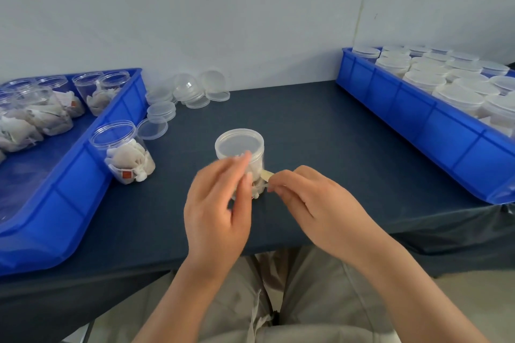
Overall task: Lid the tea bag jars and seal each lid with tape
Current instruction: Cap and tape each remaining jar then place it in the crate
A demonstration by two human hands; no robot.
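Lidded jar (239,147) mid-table (320,133), toward front edge. Right hand (312,203) pinching tape strip (267,174) at jar's right side. Left hand (217,211) blurred against jar wall, grip unclear. Jar looks light, slick plastic, so steady wall, don't squeeze.

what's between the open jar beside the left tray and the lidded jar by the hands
Nothing but bare dark tablecloth, as the head view shows, between the open jar and the lidded jar; the loose lids lie farther back.
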